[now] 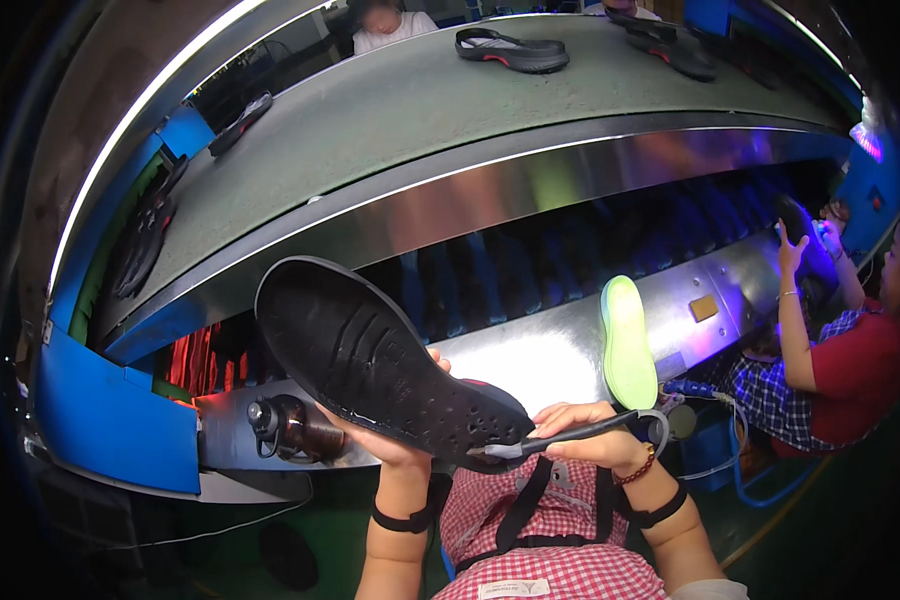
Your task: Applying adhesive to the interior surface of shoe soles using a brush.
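Observation:
My left hand [398, 447] grips a large black shoe sole [375, 355] from beneath, its toe raised to the upper left and its heel toward me. The sole's inner face shows ridges and small holes. In my right hand [618, 452] is a brush [592, 428] with a dark handle and a thin tube at its back end. The brush's pale tip touches the sole's heel end. A yellow-green foam sole piece [627, 345] lies on the metal ledge, just beyond my right hand.
A dark bottle [295, 428] stands on the ledge at left, beside a blue machine panel [120, 430]. Across the back runs a green conveyor belt [370, 140] with several black shoes [515, 50]. A tan block [704, 307] sits to the right. Another person [840, 370] works at far right.

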`<state>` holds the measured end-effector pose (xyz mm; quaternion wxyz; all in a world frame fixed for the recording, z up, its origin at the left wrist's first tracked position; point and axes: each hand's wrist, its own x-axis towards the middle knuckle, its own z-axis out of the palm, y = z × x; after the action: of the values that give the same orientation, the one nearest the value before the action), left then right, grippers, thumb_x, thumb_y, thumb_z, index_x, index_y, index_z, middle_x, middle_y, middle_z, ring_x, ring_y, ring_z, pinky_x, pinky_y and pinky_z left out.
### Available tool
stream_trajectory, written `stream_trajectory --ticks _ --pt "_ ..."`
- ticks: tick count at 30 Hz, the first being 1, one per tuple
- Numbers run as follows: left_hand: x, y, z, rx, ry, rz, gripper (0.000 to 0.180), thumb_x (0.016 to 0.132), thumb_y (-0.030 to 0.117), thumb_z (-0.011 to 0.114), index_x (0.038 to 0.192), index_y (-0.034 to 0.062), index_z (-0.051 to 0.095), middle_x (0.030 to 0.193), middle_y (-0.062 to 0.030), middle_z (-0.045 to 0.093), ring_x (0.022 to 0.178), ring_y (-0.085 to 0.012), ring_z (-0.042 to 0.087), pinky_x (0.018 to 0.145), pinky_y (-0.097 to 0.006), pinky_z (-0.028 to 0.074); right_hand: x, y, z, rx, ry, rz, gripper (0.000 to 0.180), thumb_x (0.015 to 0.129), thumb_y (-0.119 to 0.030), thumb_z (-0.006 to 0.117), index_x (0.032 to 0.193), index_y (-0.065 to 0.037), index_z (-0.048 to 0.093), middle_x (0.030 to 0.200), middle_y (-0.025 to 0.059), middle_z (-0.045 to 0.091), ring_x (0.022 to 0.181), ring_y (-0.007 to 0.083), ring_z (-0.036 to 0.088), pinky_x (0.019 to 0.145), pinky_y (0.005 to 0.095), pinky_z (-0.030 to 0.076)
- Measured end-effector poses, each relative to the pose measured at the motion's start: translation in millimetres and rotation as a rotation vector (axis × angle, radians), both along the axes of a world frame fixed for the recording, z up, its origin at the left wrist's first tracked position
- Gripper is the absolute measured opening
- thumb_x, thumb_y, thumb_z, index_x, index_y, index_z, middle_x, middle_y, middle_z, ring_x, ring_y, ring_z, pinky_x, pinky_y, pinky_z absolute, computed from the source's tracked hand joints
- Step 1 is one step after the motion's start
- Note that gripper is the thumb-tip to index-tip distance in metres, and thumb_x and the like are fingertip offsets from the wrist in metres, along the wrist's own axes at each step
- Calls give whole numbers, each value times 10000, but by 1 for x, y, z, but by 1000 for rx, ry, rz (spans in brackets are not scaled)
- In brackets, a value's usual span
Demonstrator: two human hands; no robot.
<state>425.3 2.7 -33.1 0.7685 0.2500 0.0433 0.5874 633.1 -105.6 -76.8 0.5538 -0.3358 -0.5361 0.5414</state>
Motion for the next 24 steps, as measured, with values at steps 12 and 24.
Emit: stream_trajectory --ticks 12,24 --pt "7 -26 -35 -2 337 -188 966 683 610 606 1349 -7 278 1270 -216 427 1088 -356 509 876 -463 473 -25 -15 23 -210 258 22 220 772 42 642 991 34 629 988 138 646 857 132 607 760 232 492" --pt "-6 -18 -31 -61 415 -757 785 715 365 588 1321 -55 317 1238 -213 480 1079 -270 541 928 -346 427 26 23 64 281 -406 485 192 784 -57 652 970 -15 635 982 142 655 891 259 647 767 320 516"
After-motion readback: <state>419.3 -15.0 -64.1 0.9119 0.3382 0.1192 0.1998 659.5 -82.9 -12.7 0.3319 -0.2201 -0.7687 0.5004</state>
